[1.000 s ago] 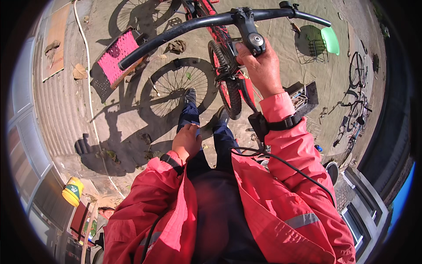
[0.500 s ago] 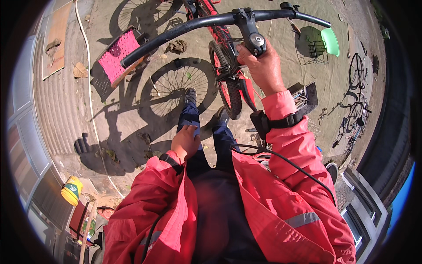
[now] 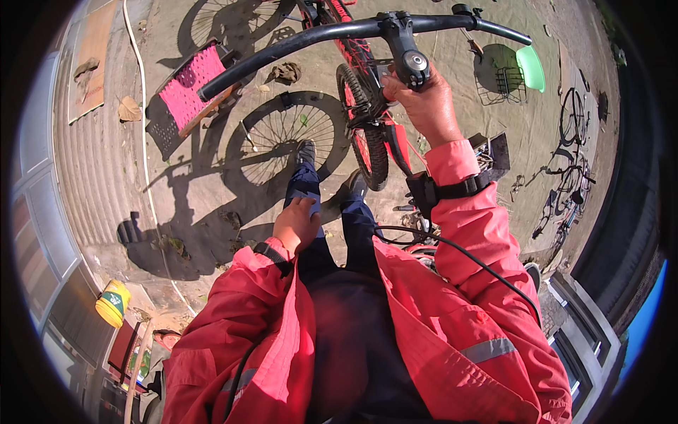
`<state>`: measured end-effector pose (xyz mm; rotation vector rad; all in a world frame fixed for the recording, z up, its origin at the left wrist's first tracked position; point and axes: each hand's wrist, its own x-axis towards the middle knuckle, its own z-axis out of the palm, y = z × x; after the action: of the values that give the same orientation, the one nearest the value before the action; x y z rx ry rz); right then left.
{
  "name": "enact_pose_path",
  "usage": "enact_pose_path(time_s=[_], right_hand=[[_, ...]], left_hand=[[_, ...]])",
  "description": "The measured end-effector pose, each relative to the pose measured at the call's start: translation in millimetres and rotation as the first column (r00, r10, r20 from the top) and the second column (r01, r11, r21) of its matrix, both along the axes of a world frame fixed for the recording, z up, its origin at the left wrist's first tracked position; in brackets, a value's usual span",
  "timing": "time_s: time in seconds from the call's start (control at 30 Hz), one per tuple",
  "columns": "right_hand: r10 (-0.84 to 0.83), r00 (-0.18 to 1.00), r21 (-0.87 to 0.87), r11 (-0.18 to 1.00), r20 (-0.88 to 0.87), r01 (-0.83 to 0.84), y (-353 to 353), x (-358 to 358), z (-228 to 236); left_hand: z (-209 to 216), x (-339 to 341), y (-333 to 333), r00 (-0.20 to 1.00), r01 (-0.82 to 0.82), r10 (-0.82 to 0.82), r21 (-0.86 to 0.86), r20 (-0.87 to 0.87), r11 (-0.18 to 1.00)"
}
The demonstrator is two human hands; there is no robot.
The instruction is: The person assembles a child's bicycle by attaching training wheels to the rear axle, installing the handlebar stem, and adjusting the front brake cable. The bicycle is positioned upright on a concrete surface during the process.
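From afar I am looking through the head view, the left one of two wide fisheye cameras the person [image 3: 342, 332] is wearing side by side; it is aiming steeply down and ahead, so the red jacket [image 3: 445, 339] is filling the near lower part; the left hand [image 3: 296, 225] is showing near the centre and the right hand [image 3: 429, 107] farther up; the handlebar [image 3: 339, 31] is spanning the top, sitting closer to the lens than the ground [image 3: 321, 74], which is spreading out behind it; the lens is bending straight edges toward its dark round rim, and my picture is coming through upright, unmirrored.
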<state>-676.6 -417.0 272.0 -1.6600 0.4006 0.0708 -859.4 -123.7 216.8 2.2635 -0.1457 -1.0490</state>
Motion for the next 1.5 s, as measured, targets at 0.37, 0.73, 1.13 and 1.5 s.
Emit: enact_pose_path(time_s=[0.37, 0.73, 1.13, 1.5], right_hand=[[0.026, 0.999, -0.088, 0.996, -0.025, -0.028, -2.2, -7.3, -16.7], [0.034, 0.991, 0.084, 0.995, 0.132, -0.045, 2.5, -11.2, 34.1], [-0.062, 0.993, 0.043, 0.997, 0.099, 0.058, 7.1, 2.8, 40.0], [-0.072, 0.997, 0.129, 0.989, 0.000, 0.071, -7.3, 10.6, 33.0]], left_hand=[[3.6, 0.7, 0.7, 0.999, -0.001, 0.003, 0.024, -0.049, 1.000], [-8.3, -7.5, 8.9, 1.000, -0.009, 0.010, -0.004, 0.025, 1.000], [-4.0, 1.3, 7.2, 1.000, 0.005, -0.005, 0.014, -0.010, 1.000], [6.4, 20.2, 13.7, 0.996, 0.002, 0.001, -0.029, 0.092, 1.000]])
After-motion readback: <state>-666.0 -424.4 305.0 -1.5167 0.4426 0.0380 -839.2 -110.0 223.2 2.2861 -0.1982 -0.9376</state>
